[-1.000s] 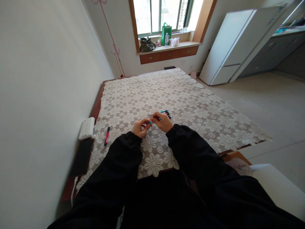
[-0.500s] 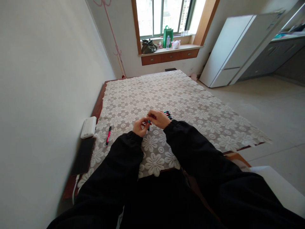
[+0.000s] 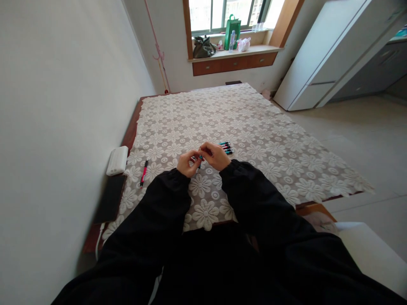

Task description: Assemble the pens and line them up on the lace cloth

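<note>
From where I stand, the person's left hand [image 3: 187, 164] pinches a slim teal-and-dark pen piece [image 3: 199, 165] between thumb and fingers, just above the cream floral lace tablecloth [image 3: 206, 214]. The right hand [image 3: 218, 156] meets it at the upper end, fingers bent inward; I can't tell exactly what they grip. Just beyond that hand lie several teal, red and black pens [image 3: 226, 148], side by side. A red-and-black pen [image 3: 144, 173] lies apart, to the left.
</note>
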### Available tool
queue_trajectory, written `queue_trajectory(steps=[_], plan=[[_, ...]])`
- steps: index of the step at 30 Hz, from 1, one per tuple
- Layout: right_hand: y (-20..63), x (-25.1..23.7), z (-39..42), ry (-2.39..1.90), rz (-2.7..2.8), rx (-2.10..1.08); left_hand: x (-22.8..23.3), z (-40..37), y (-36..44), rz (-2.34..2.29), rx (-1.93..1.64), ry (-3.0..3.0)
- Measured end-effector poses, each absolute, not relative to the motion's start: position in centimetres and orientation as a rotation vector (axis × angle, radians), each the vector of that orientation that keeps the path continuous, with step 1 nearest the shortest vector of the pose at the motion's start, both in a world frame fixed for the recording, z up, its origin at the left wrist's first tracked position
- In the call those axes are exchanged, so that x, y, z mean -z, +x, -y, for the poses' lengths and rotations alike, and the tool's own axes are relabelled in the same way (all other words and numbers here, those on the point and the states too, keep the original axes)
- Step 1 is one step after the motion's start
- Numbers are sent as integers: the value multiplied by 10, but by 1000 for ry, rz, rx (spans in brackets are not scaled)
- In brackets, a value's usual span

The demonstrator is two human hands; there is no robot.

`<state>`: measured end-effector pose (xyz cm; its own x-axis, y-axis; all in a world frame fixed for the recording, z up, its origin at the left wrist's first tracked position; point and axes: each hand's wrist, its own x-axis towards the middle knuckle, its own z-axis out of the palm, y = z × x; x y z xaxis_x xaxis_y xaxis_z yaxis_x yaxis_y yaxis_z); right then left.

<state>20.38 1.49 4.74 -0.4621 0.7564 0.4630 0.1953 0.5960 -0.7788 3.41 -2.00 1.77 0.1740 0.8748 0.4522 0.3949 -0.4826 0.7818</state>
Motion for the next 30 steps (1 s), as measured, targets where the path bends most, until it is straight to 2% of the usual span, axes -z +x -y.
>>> queue_trajectory(steps=[20,30], plan=[[206,-43,-17,-756,1973,-793,-10,13,19,-1195,-1167,2102],[206,-43,-16,-752,1970,-779,-13,15,24,-1185,-1263,2086]])
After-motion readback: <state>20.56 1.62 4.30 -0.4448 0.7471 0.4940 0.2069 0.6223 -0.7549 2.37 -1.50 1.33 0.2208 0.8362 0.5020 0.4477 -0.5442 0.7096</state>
